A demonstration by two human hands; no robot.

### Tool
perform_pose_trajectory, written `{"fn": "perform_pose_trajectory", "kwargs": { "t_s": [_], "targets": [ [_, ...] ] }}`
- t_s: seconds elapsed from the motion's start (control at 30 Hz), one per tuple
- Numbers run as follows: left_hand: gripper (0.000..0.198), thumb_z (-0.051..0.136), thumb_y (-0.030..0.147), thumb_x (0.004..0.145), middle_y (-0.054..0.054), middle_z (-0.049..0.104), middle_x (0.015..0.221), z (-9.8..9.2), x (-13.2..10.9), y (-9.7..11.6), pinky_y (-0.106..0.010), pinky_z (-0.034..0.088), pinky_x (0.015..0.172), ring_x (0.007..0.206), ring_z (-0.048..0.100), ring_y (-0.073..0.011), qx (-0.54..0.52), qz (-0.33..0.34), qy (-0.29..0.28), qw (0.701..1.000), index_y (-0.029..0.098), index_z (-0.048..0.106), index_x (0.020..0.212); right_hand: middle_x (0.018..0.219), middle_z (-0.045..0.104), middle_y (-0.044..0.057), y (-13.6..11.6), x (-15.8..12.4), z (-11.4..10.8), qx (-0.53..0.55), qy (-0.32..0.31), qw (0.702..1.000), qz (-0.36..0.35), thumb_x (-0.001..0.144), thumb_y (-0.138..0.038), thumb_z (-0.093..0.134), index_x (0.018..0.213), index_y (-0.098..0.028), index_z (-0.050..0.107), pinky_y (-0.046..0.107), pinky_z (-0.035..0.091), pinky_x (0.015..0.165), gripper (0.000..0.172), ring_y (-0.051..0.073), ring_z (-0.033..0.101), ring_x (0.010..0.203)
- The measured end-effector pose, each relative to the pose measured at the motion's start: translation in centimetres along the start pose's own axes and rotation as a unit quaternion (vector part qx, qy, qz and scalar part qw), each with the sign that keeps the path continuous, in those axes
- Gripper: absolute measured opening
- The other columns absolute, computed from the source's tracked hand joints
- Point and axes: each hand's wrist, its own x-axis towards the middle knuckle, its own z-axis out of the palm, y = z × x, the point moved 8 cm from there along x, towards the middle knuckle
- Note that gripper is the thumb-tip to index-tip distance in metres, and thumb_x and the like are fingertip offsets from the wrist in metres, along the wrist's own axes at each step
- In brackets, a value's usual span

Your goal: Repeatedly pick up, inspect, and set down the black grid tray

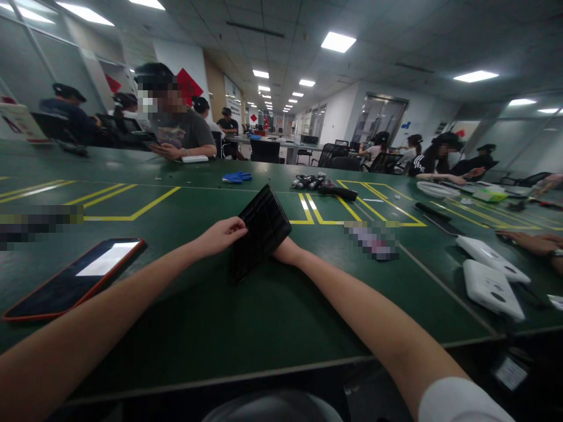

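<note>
A flat black rectangular panel (260, 231) is held tilted above the green table (220, 316) in front of me. My left hand (222, 234) grips its left edge with the fingers curled onto it. My right hand (285, 251) is behind the panel's right side; only the wrist shows and its fingers are hidden.
A tablet in an orange case (74, 278) lies at the left. Two white devices (492, 272) lie at the right, near another person's hand (534, 241). Blue gloves (236, 176) and black parts (323, 184) lie farther back among yellow floor-tape lines. Several seated people work at the far tables.
</note>
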Motion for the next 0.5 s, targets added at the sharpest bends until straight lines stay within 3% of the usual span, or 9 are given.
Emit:
{"fn": "perform_pose_trajectory", "kwargs": {
  "t_s": [0.13, 0.33, 0.5],
  "targets": [
    [0.027, 0.051, 0.041, 0.073, 0.002, 0.05, 0.069, 0.1, 0.0, 0.4, -0.027, 0.039, 0.058, 0.06, 0.045, -0.0129, -0.004, 0.026, -0.024, 0.999, 0.018, 0.054, 0.087, 0.117, 0.061, 0.008, -0.2, 0.0, -0.1, -0.007, -0.005, 1.0, 0.002, 0.08, -0.006, 0.051, 0.099, -0.018, 0.067, 0.045, 0.035, 0.104, 0.028, 0.024, 0.046, 0.119],
    [0.029, 0.052, 0.043, 0.073, 0.001, 0.05, 0.067, -0.1, -0.1, 0.2, -0.027, 0.039, 0.057, 0.06, 0.046, -0.0139, 0.007, 0.008, -0.014, 1.0, 0.018, 0.055, 0.086, 0.117, 0.061, 0.007, -0.3, 0.1, -0.3, 0.006, -0.007, 1.0, 0.018, 0.079, -0.004, 0.051, 0.1, -0.018, 0.067, 0.043, 0.038, 0.102, 0.03, 0.023, 0.046, 0.119],
    [0.027, 0.055, 0.038, 0.069, -0.002, 0.056, 0.082, -0.2, -0.3, 1.1, -0.03, 0.043, 0.066, 0.068, 0.051, -0.0148, -0.017, 0.036, -0.014, 0.999, 0.019, 0.055, 0.088, 0.115, 0.063, 0.006, -0.7, 0.1, -0.5, 0.014, -0.009, 1.0, 0.017, 0.081, -0.006, 0.05, 0.101, -0.02, 0.067, 0.043, 0.038, 0.103, 0.029, 0.022, 0.047, 0.119]
  ]
}}
